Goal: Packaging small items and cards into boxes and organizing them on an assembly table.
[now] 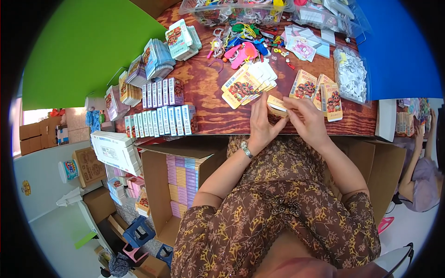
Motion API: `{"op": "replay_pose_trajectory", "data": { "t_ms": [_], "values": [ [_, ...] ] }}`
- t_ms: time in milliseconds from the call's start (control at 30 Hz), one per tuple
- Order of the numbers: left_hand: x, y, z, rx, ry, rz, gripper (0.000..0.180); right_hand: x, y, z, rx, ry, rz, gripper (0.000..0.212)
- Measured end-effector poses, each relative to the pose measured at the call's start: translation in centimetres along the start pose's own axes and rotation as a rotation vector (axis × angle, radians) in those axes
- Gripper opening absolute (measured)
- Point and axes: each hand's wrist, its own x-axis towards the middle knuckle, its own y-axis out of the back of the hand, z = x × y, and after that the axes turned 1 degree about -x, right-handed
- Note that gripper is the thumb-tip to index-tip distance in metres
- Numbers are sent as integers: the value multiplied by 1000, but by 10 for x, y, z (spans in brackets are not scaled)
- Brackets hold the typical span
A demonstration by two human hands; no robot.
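At the table's near edge my left hand (263, 124) is closed around a small orange card box (276, 104). My right hand (309, 119) has its fingers pinched at the right side of the same box, near its top. The box's lower part is mostly hidden by my fingers. Just beyond my left hand lies a fanned pile of flat orange cartons (242, 87) with a printed cartoon character. To the right of my hands, several orange boxes (332, 101) of the same print lie together on the table.
Small boxes (162, 121) stand in two rows at left, with stacks of flat cartons (160, 58) behind. Trinkets (243, 48), printed cards (303, 45) and a tub of white pieces (351, 76) lie beyond. An open carton of boxes (183, 180) is below left; another person (419, 180) sits right.
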Motion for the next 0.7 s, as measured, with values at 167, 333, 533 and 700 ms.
{"op": "replay_pose_trajectory", "data": {
  "t_ms": [167, 333, 533, 700],
  "values": [
    [-2, -4, 3, 9, 2, -7, 98, -9, -6, 4, -39, 24, 79, 29],
    [1, -3, 3, 46, -56, -13, 99, -11, -6, 8, 29, -90, 109, 25],
    [-1, -5, 6, 73, -122, -28, 101, -15, -5, 3, -109, -21, 141, 21],
    [-1, -8, 9, 59, -99, -17, 103, -22, -9, 5, -120, -7, 163, 19]
  ]
}}
